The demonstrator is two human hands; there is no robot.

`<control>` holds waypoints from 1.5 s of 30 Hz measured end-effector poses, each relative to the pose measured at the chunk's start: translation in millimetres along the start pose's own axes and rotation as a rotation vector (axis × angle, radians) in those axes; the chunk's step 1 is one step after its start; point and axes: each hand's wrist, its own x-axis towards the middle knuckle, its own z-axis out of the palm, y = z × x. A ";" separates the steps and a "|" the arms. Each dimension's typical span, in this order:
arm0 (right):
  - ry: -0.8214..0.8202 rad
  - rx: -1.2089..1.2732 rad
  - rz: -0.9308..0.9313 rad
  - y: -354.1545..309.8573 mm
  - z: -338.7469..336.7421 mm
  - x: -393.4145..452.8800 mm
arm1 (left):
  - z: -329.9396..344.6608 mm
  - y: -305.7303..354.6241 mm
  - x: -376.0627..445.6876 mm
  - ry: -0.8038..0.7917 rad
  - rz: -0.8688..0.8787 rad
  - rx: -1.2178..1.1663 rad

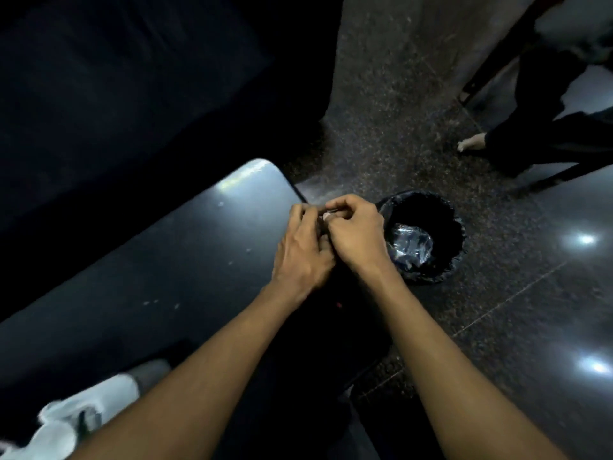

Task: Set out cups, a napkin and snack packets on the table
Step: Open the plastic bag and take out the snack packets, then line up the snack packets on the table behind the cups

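Note:
My left hand [303, 250] and my right hand [356, 234] are pressed together above the right edge of the dark table [185, 254]. Both pinch one small pale item [326, 216] between the fingertips; most of it is hidden, so I cannot tell what it is. A crumpled white napkin or wrapper [76, 416] lies at the table's near-left corner, partly behind my left forearm. No cups or snack packets show.
A black-lined waste bin [428, 237] with crumpled clear plastic inside stands on the speckled floor just right of my hands. Another person's dark-trousered legs and bare foot [471, 142] are at the upper right. A dark seat [132, 78] fills the far left.

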 end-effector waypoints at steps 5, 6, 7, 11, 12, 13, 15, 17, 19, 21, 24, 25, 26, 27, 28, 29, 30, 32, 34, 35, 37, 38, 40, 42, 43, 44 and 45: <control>-0.190 -0.048 -0.080 -59.1 72.3 -81.0 | -83.9 -50.1 -73.0 0.167 -0.092 -0.022; -0.241 -0.056 -0.090 -68.4 89.5 -99.3 | -100.5 -63.2 -90.1 0.196 -0.121 -0.014; -0.288 -0.065 -0.098 -76.9 106.2 -116.6 | -116.3 -75.6 -106.7 0.227 -0.148 -0.010; -0.449 -0.107 -0.171 -99.2 165.6 -179.8 | -173.4 -119.0 -170.0 0.397 -0.213 -0.044; -0.479 -0.124 -0.190 -103.0 178.6 -194.9 | -186.7 -127.7 -185.5 0.449 -0.217 -0.070; -0.498 -0.135 -0.211 -105.2 188.0 -207.2 | -196.6 -134.3 -198.5 0.487 -0.211 -0.101; -0.539 -0.162 -0.257 -111.1 208.5 -234.8 | -216.8 -149.3 -228.4 0.560 -0.204 -0.174; -0.570 -0.206 -0.298 -117.4 225.6 -258.7 | -232.4 -164.2 -256.4 0.634 -0.217 -0.239; -0.589 -0.248 -0.329 -123.0 240.0 -277.2 | -243.2 -178.6 -279.7 0.682 -0.251 -0.268; -0.609 -0.292 -0.365 -127.5 254.5 -294.8 | -251.0 -194.0 -301.2 0.722 -0.313 -0.280; -0.653 -0.365 -0.406 -129.3 272.4 -315.8 | -258.6 -211.6 -324.2 0.748 -0.371 -0.297; -0.667 -0.387 -0.414 -129.1 278.2 -321.6 | -261.0 -217.2 -330.3 0.754 -0.382 -0.292; -0.683 -0.405 -0.419 -128.9 283.8 -326.8 | -262.9 -222.4 -336.0 0.758 -0.398 -0.281; -0.700 -0.422 -0.420 -128.3 288.8 -331.9 | -264.1 -227.2 -341.2 0.763 -0.417 -0.273; -0.715 -0.432 -0.420 -127.6 293.2 -335.7 | -264.6 -231.2 -345.3 0.766 -0.439 -0.266; -0.730 -0.435 -0.422 -126.2 298.3 -339.2 | -264.8 -234.8 -349.4 0.776 -0.460 -0.262; -0.742 -0.437 -0.423 -124.6 303.3 -342.1 | -265.2 -237.4 -352.5 0.787 -0.474 -0.258; -0.765 -0.449 -0.432 -123.4 310.3 -348.5 | -266.0 -240.3 -356.9 0.816 -0.493 -0.251; -0.798 -0.472 -0.456 -124.8 316.8 -354.5 | -267.6 -243.5 -357.7 0.834 -0.545 -0.265; -0.815 -0.478 -0.466 -125.6 319.3 -357.8 | -268.1 -244.9 -358.6 0.835 -0.576 -0.290; -0.847 -0.492 -0.478 -129.4 325.3 -363.1 | -270.6 -248.3 -359.5 0.848 -0.594 -0.319; -0.859 -0.502 -0.481 -130.8 329.2 -365.4 | -272.2 -250.8 -359.7 0.847 -0.601 -0.320; -0.885 -0.521 -0.489 -131.1 338.1 -371.4 | -275.4 -257.1 -361.9 0.860 -0.640 -0.350; -0.907 -0.539 -0.498 -130.5 348.5 -377.5 | -278.9 -264.0 -365.5 0.894 -0.670 -0.371; -0.914 -0.553 -0.502 -130.4 353.6 -378.8 | -280.6 -266.7 -366.2 0.902 -0.678 -0.375; -0.917 -0.566 -0.506 -130.2 360.5 -380.8 | -283.1 -271.2 -367.5 0.909 -0.688 -0.379; -0.918 -0.576 -0.508 -130.9 368.0 -382.8 | -285.8 -276.3 -368.8 0.917 -0.702 -0.381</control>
